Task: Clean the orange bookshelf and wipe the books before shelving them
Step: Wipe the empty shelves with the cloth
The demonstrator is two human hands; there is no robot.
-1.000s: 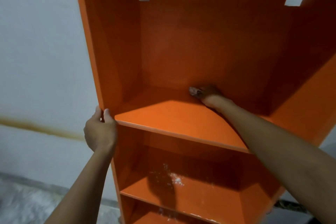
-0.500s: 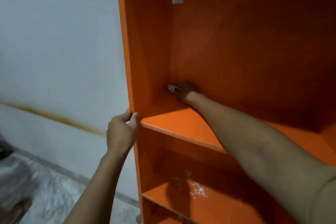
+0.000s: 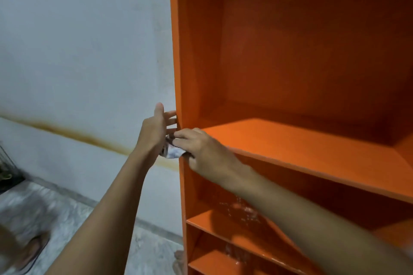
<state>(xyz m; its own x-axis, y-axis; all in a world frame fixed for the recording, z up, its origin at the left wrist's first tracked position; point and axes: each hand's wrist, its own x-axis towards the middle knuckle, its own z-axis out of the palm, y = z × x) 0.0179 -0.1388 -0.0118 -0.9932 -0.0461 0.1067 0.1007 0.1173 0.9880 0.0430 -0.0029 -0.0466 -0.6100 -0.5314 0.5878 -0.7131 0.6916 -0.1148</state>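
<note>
Right grip [image 3: 201,147] moved from rear corner to orange bookshelf [image 3: 201,51] front edge, clutching cloth [image 3: 173,152]; left grip [image 3: 154,131] open. Cloth looks limp, light: I'd bunch it.

Orange bookshelf [image 3: 301,147], whitish cloth [image 3: 173,153], rust-streaked white wall [image 3: 78,51].

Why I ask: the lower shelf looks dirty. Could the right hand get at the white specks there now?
Probably yes: the right hand, gripping the cloth, sits just above the white specks, and nothing blocks that compartment's open front.
</note>
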